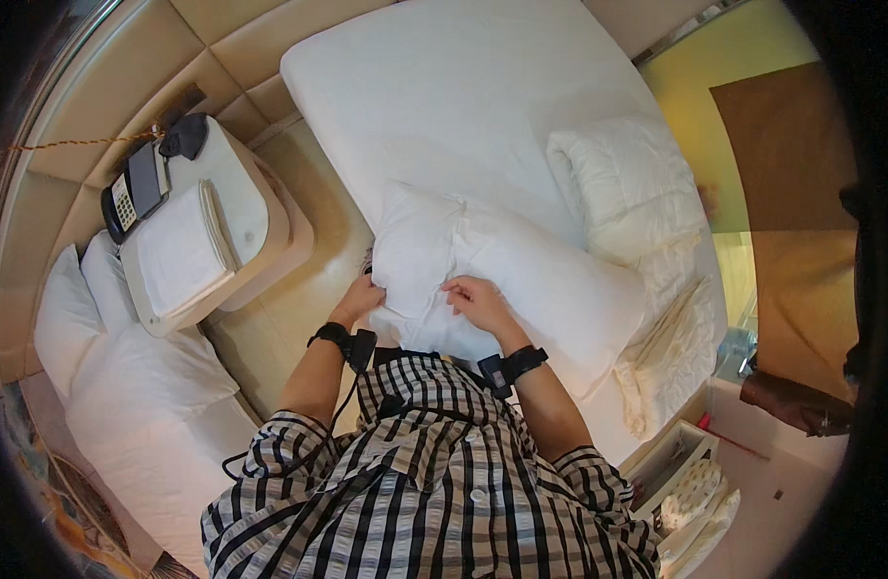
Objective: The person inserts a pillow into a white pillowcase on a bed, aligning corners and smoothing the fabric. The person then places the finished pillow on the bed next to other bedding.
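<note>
A plump white pillow (538, 268) in its pillowcase lies across the near side of a bed, right in front of my body. My left hand (363, 298) grips the case's edge at the pillow's left end. With thumb and fingertips, my right hand (479, 302) pinches a fold of the case (451, 250), where a creased line of fabric runs across the pillow. Both wrists carry black straps with small devices. Beyond the pillow, a white sheet covers the mattress (444, 94). To the right of the pillow rests a folded white quilt (632, 188).
A nightstand (252, 217) at left holds a folded white cloth (180, 250), a telephone (122, 203) and a dark object (185, 136). Behind it is a padded wall (147, 65). More white pillows (133, 362) lie on another bed at lower left. An open box (672, 463) stands at lower right.
</note>
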`<state>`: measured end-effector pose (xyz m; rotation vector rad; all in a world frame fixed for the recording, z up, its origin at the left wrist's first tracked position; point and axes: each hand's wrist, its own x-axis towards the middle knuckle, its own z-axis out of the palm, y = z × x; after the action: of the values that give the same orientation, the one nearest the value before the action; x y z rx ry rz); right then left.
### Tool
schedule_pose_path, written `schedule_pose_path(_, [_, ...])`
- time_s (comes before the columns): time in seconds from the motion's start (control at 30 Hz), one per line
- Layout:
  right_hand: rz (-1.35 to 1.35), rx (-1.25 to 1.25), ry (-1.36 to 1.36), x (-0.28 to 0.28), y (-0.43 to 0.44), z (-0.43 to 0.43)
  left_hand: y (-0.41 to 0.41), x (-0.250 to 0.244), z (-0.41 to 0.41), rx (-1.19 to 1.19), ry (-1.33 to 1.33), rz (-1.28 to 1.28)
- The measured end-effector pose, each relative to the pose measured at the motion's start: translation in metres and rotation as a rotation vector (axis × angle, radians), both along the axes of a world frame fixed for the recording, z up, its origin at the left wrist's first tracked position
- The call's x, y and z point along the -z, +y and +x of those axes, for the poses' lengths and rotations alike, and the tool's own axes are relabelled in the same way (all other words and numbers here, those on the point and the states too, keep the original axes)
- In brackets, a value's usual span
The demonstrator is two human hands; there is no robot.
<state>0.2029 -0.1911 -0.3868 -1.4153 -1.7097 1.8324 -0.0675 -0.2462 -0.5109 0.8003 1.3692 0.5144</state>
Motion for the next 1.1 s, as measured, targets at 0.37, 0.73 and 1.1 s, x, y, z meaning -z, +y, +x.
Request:
schedule_pose_path(0.37, [0.373, 0.325, -0.018, -0.112, 0.007, 0.052, 0.028, -0.147, 0.056, 0.194, -0.537, 0.063])
schedule_pose_path(0.73, [1.22, 0.246, 0.012, -0.271, -0.003, 0.014, 0.116, -0.386, 0.069, 0.208, -0.936, 0.375])
schedule_pose_path(1.1, [1.378, 0.556, -0.181, -0.263, 0.047, -0.017, 0.202, -0.333, 0.099, 0.504, -0.748, 0.462])
